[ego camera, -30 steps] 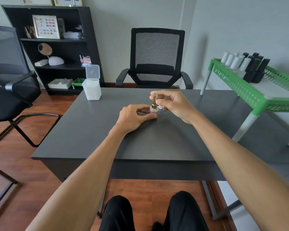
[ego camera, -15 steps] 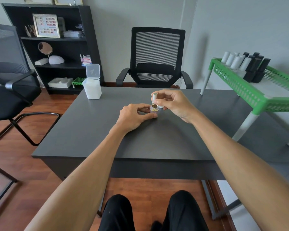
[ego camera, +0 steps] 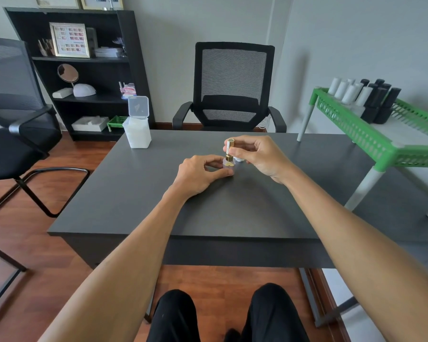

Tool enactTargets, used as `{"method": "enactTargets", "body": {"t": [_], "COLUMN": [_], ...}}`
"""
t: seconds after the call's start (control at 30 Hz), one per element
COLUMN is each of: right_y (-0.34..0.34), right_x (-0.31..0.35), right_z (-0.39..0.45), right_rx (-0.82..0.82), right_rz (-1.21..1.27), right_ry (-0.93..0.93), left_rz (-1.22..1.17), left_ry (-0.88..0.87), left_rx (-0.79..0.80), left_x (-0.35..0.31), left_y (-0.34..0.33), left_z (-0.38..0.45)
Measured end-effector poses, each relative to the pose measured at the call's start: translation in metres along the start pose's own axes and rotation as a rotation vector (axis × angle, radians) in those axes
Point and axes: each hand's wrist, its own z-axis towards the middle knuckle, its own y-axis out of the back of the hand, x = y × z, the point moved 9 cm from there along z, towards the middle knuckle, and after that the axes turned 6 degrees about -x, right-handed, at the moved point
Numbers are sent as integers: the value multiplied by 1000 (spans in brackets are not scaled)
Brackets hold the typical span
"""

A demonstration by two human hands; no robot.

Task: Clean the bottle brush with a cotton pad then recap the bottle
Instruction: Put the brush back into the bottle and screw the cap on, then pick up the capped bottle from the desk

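Our left hand [ego camera: 198,175] grips the small bottle [ego camera: 228,164] mid-desk [ego camera: 134,193]; our right hand [ego camera: 257,156] pinches its gold-and-white cap [ego camera: 229,149]; the open-lidded cotton pad box [ego camera: 137,130] stands full at the far-left corner.

Grey walls, a wood floor [ego camera: 35,243], a black bookshelf [ego camera: 89,70] and a mesh chair [ego camera: 232,87].

The desk [ego camera: 134,206] is showing dark grey. The cap [ego camera: 229,148] is showing white and gold. The bottle [ego camera: 228,165] is looking clear with a gold mark. The rack [ego camera: 371,141] is showing bright green, holding white and black tubes [ego camera: 363,95]. The chair [ego camera: 234,87] is showing black, its mesh back finely striped.
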Motion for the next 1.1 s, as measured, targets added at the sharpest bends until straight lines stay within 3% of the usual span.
{"method": "enactTargets", "body": {"t": [0.5, 0.83, 1.0, 1.1], "right_y": [4, -4, -9, -8], "right_x": [5, -4, -18, -19], "right_z": [-9, -19, -26, -27], "right_rx": [-148, -116, -57, -43], "right_rz": [-119, -149, -237, -235], "right_ry": [81, 30, -32, -54], "left_rz": [113, 67, 139, 340], "left_ry": [-71, -22, -69, -125], "left_rx": [-6, -7, -42, -97], "left_x": [-6, -7, -11, -18], "left_y": [-4, 1, 3, 1], "left_z": [0, -8, -13, -19]}}
